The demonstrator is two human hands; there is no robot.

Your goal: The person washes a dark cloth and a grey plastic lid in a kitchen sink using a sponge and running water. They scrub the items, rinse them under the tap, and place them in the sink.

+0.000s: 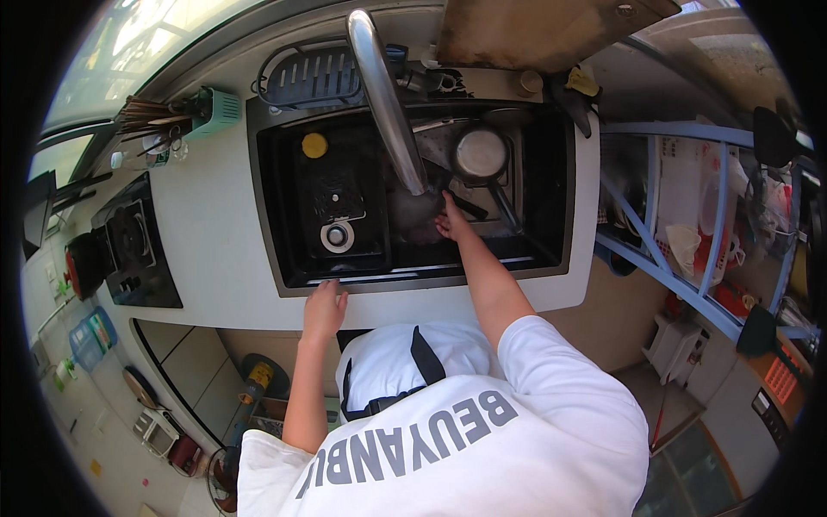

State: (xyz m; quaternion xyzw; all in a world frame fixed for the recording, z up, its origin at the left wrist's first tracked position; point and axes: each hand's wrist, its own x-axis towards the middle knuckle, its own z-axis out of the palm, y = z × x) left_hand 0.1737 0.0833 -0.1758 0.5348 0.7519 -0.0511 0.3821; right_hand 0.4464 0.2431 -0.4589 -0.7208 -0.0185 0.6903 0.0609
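Note:
My left hand point(325, 309) rests on the front rim of the black sink point(426, 281), fingertips over its edge, with nothing visible in it. My right hand point(450, 218) reaches into the right part of the sink, under the end of the metal faucet point(391, 103), beside a black handle point(468, 203); whether the fingers grip anything, I cannot tell. Beyond it lies a small metal pan point(481, 153) with its base up and its dark handle point(506, 207) towards me. Further back is a metal utensil handle point(440, 124). A round yellow sponge point(314, 146) sits in the sink's left part, behind the round drain fitting point(336, 235).
Behind the sink stand a dark slotted rack point(313, 81) and a wooden board point(549, 32). A green utensil holder point(216, 115) with chopsticks is at the back left, a gas stove point(139, 245) further left. A blue-framed shelf point(685, 284) borders the counter's right side.

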